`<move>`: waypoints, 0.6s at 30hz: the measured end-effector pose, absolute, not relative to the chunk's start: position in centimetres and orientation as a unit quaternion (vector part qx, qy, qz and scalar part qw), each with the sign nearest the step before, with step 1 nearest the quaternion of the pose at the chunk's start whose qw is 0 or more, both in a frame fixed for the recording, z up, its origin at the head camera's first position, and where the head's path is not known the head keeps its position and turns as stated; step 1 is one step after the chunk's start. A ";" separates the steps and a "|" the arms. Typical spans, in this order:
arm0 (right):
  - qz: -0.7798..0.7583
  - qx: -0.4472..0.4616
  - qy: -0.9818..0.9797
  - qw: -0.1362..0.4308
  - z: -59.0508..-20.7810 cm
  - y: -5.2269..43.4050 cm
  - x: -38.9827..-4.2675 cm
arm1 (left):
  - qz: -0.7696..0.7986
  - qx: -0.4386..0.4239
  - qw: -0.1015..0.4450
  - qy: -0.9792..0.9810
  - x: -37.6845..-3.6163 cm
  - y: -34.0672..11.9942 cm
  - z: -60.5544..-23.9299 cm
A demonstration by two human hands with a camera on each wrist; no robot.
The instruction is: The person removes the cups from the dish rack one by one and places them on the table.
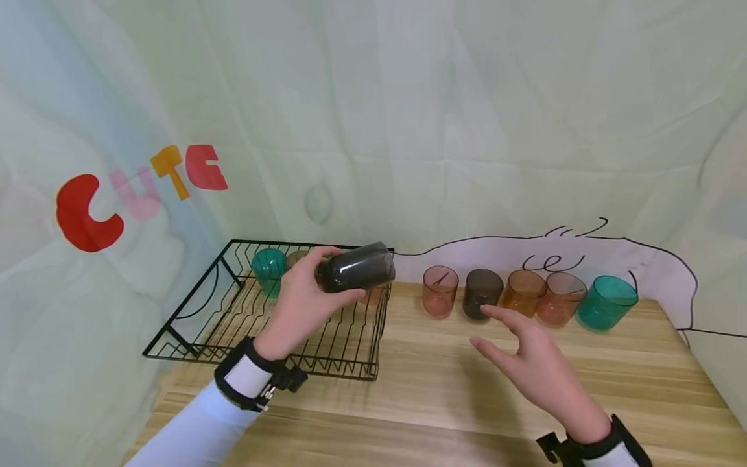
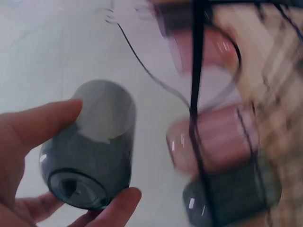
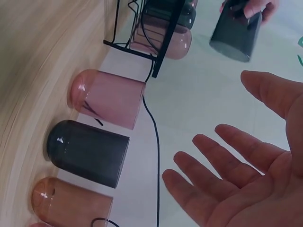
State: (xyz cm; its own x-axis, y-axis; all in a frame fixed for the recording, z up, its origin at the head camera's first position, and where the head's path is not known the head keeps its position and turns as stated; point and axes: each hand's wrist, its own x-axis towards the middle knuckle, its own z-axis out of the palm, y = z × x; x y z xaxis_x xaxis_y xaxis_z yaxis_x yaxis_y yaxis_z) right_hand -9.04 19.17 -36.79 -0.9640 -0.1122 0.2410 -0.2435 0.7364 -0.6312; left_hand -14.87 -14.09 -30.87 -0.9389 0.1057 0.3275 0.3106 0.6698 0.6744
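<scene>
My left hand (image 1: 300, 301) grips a smoky grey tumbler (image 1: 358, 267) above the wire dish rack (image 1: 373, 363). In the head view the tumbler lies tilted sideways, its rim toward the right. Thumb and fingers wrap its sides near the base in the left wrist view. My right hand (image 1: 533, 360) hovers over the table with fingers spread and nothing in it. Nearest to it stand another dark grey tumbler (image 1: 483, 295) and an amber tumbler (image 1: 523, 293), both upright. Part of the rack is hidden behind my left hand and the held tumbler.
Also in the row on the wooden table (image 1: 420, 395) are a pink tumbler (image 1: 440, 292), a second pink tumbler (image 1: 560, 298) and a teal tumbler (image 1: 607, 303). Inside the rack sit a teal tumbler (image 1: 269, 269) and others, including a pink one (image 2: 213, 139). A printed curtain (image 1: 408, 130) hangs behind.
</scene>
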 end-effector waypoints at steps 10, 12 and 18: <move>0.395 0.078 -0.913 0.056 -36.3 18.2 -9.5 | -0.551 -0.054 0.055 -0.831 -14.1 -10.6 -31.9; 0.410 0.082 -0.907 0.051 -36.1 17.9 -9.7 | -0.574 -0.058 0.048 -0.815 -13.8 -9.9 -32.0; 0.465 0.097 -0.879 0.045 -35.5 16.9 -10.3 | -0.593 -0.073 0.034 -0.801 -12.9 -8.0 -32.2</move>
